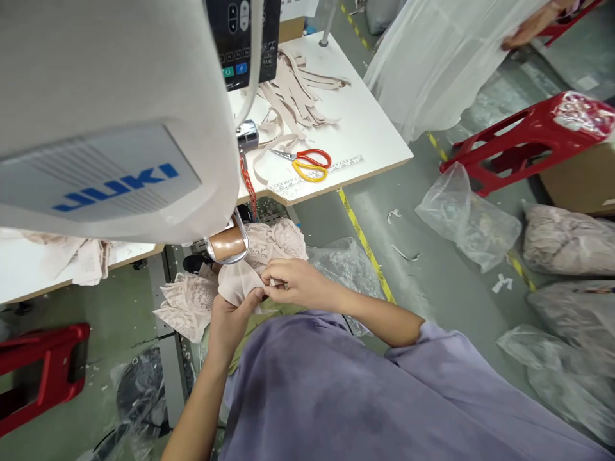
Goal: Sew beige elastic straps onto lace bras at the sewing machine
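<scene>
A pale pink lace bra (pixel 278 240) hangs below the sewing machine head (pixel 115 83), its molded cups draped on both sides of the machine's narrow end. My left hand (pixel 235 317) is closed on the smooth inner side of the bra, with the thumb on top of the fabric. Close beside it, my right hand (pixel 293 282) pinches the bra's edge between thumb and fingers. The two hands nearly meet just in front of the brown, metal-rimmed machine end (pixel 227 243). The needle area is hidden from view.
On the white table (pixel 384 144) lie beige fabric strips (pixel 298 89) and scissors (pixel 310 165) with red and yellow handles. Red stools (pixel 523 141), plastic bags (pixel 468 214) and a cardboard box (pixel 576 176) stand around. A person's hand (pixel 533 25) shows at top right.
</scene>
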A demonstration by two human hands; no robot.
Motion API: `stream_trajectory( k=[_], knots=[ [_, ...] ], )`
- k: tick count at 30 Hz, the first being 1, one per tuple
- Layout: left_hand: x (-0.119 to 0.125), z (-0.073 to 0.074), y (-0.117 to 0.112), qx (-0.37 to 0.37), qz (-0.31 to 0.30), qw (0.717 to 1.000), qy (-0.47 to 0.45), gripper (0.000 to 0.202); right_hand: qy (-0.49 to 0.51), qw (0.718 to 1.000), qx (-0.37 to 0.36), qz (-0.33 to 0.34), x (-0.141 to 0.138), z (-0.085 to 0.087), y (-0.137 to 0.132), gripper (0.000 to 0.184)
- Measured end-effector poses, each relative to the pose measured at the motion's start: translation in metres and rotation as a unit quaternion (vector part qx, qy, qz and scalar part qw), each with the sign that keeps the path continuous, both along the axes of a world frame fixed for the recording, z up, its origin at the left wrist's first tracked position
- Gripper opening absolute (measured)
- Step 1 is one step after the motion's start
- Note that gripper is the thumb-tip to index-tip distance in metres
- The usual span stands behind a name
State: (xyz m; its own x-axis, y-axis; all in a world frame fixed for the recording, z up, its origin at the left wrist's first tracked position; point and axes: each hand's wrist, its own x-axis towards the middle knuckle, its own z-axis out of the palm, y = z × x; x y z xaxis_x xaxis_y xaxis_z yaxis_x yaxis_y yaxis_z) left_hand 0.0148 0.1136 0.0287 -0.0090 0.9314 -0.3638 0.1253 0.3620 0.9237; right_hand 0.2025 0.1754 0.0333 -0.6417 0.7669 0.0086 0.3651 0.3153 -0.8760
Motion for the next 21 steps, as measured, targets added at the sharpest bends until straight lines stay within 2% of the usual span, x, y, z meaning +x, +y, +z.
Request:
stream_trajectory(
  k=[3,6,9,12,16,21],
  knots=[
    [0.001,-0.001,-0.002,-0.002,0.009,1.0,0.022,0.036,-0.005,1.0,-0.003,-0.021,-0.002,-0.001,-0.004,0.007],
    [0.004,0.0,-0.006,0.036,0.027,0.996,0.075,0.034,-0.016,0.999,-0.016,-0.027,-0.003,0.001,-0.006,0.006],
    [0.003,0.004,-0.005,0.074,0.0,0.99,0.122,0.028,-0.017,0.999,-0.044,-0.022,-0.001,0.003,-0.002,0.006],
    [-0.003,0.008,0.002,0.099,-0.04,0.984,0.139,0.024,0.012,0.994,-0.104,-0.004,0.005,0.003,0.003,0.013],
    [-0.012,0.014,0.01,0.076,-0.068,0.985,0.142,0.025,0.018,0.989,-0.144,-0.013,0.012,0.004,0.007,0.018],
    [-0.01,0.024,0.011,0.04,-0.092,0.987,0.123,0.026,-0.001,0.995,-0.097,-0.038,0.014,0.013,0.004,0.011]
  ],
)
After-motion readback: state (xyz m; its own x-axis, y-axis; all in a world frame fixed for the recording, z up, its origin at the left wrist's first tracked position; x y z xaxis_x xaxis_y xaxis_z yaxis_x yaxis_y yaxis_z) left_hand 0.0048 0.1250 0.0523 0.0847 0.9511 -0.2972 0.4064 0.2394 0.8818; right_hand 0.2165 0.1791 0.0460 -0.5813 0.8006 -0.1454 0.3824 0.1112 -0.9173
